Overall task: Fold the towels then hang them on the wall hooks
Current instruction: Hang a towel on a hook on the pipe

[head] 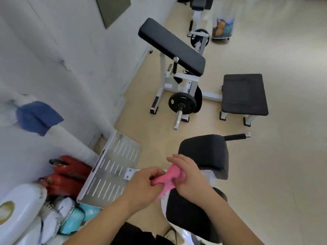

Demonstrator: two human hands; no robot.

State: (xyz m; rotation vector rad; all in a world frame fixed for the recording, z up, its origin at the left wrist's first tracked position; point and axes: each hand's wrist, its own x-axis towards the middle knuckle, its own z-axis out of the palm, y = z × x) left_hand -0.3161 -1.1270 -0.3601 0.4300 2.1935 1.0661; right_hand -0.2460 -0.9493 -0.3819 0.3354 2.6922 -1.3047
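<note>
One blue towel [38,117] hung against the wall at far left, blurred. The left hand [141,184] pinched one end of the bunched pink towel [168,177] with curled fingers. The right hand [189,175] gripped the other end, in the air before a black padded seat [203,154]. The towel looked light, soft and limp. It was probably best held by its corners, so a fold would keep.

Counts, placed from metal footplate [109,167]:
- Hands: two, left hand [141,186] and right hand [187,175], just right of footplate.
- Pink towel [168,177]: one, between the hands.
- Blue towel [38,116]: one, on wall up-left.
- Red cylinders [70,167]: two, left.
- Black pads [245,94]: four, right and beyond.
- Weight plates [182,103]: two plainly seen, beyond.
</note>
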